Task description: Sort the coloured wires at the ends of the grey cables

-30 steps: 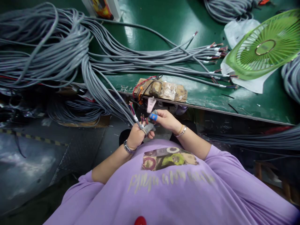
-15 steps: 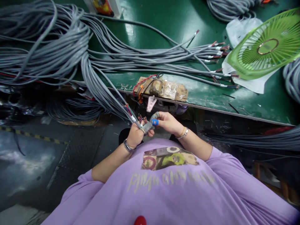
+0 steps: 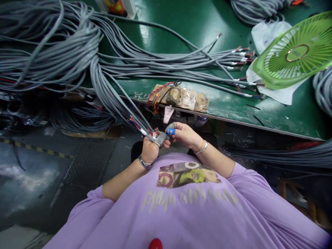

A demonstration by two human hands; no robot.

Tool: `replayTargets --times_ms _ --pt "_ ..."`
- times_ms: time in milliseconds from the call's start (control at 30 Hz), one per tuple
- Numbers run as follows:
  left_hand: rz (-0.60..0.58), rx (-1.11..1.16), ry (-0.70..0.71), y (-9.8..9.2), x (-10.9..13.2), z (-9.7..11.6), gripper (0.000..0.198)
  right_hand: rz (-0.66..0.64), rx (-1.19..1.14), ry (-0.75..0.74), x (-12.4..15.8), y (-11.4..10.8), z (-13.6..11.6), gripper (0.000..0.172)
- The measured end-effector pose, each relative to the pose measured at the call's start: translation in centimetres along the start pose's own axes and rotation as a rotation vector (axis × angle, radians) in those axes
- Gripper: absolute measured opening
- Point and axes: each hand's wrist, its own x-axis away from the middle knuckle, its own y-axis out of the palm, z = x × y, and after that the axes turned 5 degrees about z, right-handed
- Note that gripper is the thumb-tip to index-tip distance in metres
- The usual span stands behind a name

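Grey cables [image 3: 114, 100] run down from the big bundle on the bench to my left hand [image 3: 150, 149]. That hand is closed round their ends, with grey tape wrapped on the thumb. Thin coloured wires [image 3: 157, 131] stick out of the cable ends beside the thumb. One end with a white band and loose coloured wires [image 3: 135, 123] lies just outside the grip. My right hand [image 3: 184, 135], with blue and grey tape on its fingers, pinches close to the left thumb. Whatever lies between its fingertips is too small to make out.
On the green bench [image 3: 166, 34] lie coiled grey cables [image 3: 64, 52] and stripped ends. A taped wooden block [image 3: 186, 98] with red and black wires sits at the front edge, near a pink clip [image 3: 168, 114]. A green fan [image 3: 295, 52] stands at right.
My right fingertips have drawn slightly apart from the left thumb. The white-banded cable end has shifted left and away from my left hand's grip.
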Motion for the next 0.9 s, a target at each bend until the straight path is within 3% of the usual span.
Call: replayTargets --times_ms 267,433,600,733,900 --pt "-0.151 -0.123 -0.063 -0.2 0.0 0.7 0.038 -0.016 0.076 -0.091 0.0 0.6 -0.1 0.035" --pt "-0.018 -0.030 -0.013 0.0 0.0 0.2 0.034 0.052 0.079 -0.125 -0.2 0.7 0.0 0.027" --pt "0.078 0.072 -0.005 0.3 0.0 0.2 0.029 0.155 -0.062 -0.071 -0.6 0.4 0.8 0.016" --pt "0.072 0.119 -0.015 0.4 0.1 1.1 0.030 0.129 -0.216 0.007 -1.2 -0.1 0.4 0.025" --pt "0.070 0.177 0.004 0.8 -0.2 2.7 0.033 0.062 -0.244 0.108 -2.4 0.1 -1.6 0.052"
